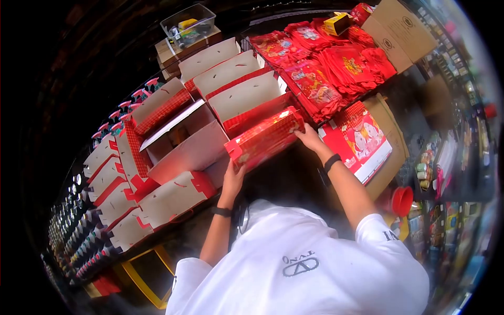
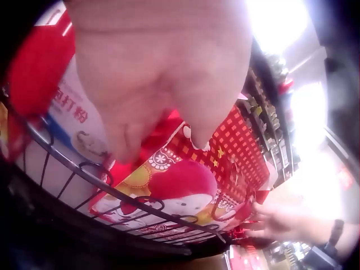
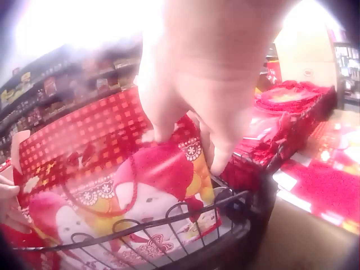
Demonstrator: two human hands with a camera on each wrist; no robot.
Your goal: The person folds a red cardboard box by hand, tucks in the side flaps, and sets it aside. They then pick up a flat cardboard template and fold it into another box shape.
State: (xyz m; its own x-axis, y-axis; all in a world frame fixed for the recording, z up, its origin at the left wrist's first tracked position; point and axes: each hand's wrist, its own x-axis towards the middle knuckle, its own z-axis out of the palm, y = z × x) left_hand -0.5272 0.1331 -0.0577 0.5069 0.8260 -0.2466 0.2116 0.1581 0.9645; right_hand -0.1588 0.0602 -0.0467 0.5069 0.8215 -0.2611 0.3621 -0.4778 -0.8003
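Both hands hold a red checked gift box point(image 1: 268, 135) with cartoon figures and a cord handle on its front. My left hand point(image 1: 233, 178) grips its left end, and my right hand point(image 1: 310, 139) pinches the top corner at the opposite end. In the right wrist view, the right thumb and fingers straddle the edge of the box point(image 3: 152, 174), which stands behind the rim of a black wire rack point(image 3: 129, 228). From the left wrist, the hand point(image 2: 163, 73) covers part of the box top, with the right hand point(image 2: 287, 222) at the far end.
Open boxes with white insides point(image 1: 244, 97) stand in rows beyond and to the left. Red printed bags point(image 1: 315, 79) fill the rack at the back right. A flat red box point(image 1: 359, 139) lies on cardboard at the right, near a red container point(image 1: 402, 201). A clear bin point(image 1: 189, 26) stands at the back.
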